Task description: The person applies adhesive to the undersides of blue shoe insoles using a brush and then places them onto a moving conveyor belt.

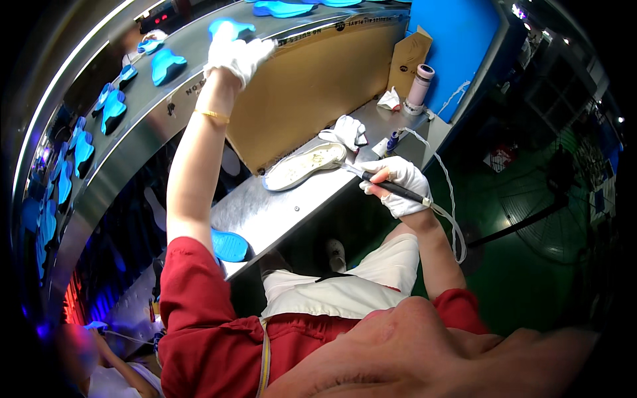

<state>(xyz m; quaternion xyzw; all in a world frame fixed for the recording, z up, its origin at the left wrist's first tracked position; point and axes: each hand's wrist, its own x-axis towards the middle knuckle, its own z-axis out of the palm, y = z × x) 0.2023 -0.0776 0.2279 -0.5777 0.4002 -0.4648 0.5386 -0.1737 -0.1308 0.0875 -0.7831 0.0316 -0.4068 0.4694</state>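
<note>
Holding the black-handled tool (395, 191) in our right hand (400, 182), we have the fingers clamped around its grip, with the pale tip beside the near end of the white shoe-shaped piece (302, 170). That piece lies lengthwise on the metal bench (282, 215), upper face showing, with yellowish marks toward the tool end. Our left hand (235, 58) is at the conveyor belt (142, 87), next to a blue sole-shaped piece (229, 28); we cannot tell whether its fingers are closed on that piece or only over it.

Progress: we judge the work to be mid-cycle. No blue piece lies on the white one yet, and many others line the belt. A blue sole (229, 246) lies at the bench's left end, beside our left sleeve; whether it is finished we cannot tell.

Surroundings: the cardboard panel (315, 99) stands between bench and belt, so our left arm must clear it. A crumpled white glove (346, 131) lies just behind the white piece. Beyond the tool stand a small dark-blue bottle (393, 140) and a pink bottle (421, 85), with crumpled tissue (389, 99) nearby. The white cord (443, 169) loops past our right wrist and could snag.
</note>
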